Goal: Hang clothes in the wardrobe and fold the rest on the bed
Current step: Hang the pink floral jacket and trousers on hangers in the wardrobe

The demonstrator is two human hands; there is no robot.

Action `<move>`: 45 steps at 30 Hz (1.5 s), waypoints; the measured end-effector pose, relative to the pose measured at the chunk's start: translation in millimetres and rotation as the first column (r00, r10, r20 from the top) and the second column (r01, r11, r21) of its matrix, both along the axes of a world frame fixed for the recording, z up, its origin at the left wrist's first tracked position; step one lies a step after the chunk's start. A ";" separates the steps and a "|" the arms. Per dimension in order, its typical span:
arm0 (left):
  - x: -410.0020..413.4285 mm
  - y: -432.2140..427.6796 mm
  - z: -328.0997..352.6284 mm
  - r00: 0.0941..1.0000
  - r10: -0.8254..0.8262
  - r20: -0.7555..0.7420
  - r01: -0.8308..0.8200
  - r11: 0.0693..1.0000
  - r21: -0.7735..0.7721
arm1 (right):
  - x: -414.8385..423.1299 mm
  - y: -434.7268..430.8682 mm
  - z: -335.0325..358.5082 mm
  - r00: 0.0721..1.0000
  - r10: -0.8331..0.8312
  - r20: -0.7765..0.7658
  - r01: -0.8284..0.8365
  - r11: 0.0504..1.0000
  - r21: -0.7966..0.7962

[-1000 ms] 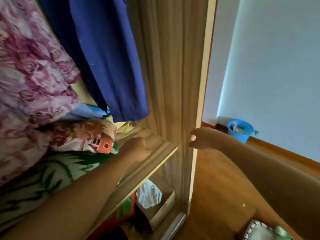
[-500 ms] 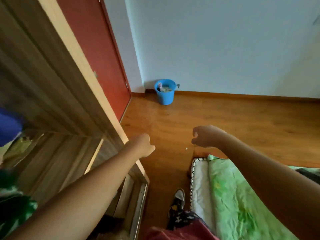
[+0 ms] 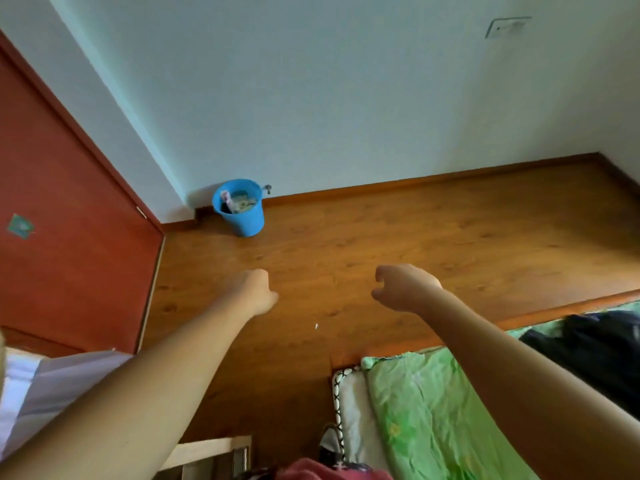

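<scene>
Both arms reach out over the wooden floor (image 3: 415, 237). The left hand (image 3: 258, 292) is clenched, its fingers tucked under, with nothing in it. The right hand (image 3: 401, 289) hangs relaxed, fingers loosely curled around air. A dark garment (image 3: 595, 348) lies crumpled on the bed (image 3: 433, 410), on its green sheet, to the right of the right forearm. A blue bucket (image 3: 242, 209) stands against the wall near the corner, beside the red door (image 3: 69, 202).
</scene>
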State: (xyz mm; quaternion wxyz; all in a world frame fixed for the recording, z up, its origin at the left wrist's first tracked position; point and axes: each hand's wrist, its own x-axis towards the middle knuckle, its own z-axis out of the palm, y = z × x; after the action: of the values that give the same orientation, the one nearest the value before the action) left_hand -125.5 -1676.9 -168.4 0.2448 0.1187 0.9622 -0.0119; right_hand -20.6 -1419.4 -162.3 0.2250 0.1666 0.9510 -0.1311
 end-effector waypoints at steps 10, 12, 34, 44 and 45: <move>-127.7 132.4 -26.1 0.946 -0.323 0.020 0.323 0.946 0.000 | -41.3 101.7 -5.7 0.937 -0.351 0.006 0.351 0.936 -0.009; -159.1 160.4 -35.2 0.917 -0.399 0.013 0.399 0.917 0.012 | -55.4 118.0 -10.2 0.908 -0.420 0.002 0.420 0.908 -0.005; -408.9 440.7 -44.2 0.484 -0.874 -0.042 0.874 0.481 0.075 | -226.5 239.4 -20.6 0.525 -0.848 -0.074 0.851 0.522 0.049; -302.5 684.6 9.7 0.266 -0.928 -0.260 0.960 0.230 0.162 | -142.8 424.6 11.2 0.381 -0.903 -0.198 0.924 0.380 0.041; -289.5 712.8 16.9 0.253 -0.925 -0.283 0.962 0.210 0.172 | -130.4 446.4 19.2 0.360 -0.905 -0.227 0.932 0.360 0.043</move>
State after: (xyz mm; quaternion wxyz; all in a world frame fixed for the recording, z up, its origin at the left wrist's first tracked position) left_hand -415.0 -964.1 -151.5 0.1072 0.7153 0.6904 -0.0138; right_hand -151.0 -973.0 -143.1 0.0196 0.6765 0.7165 -0.1691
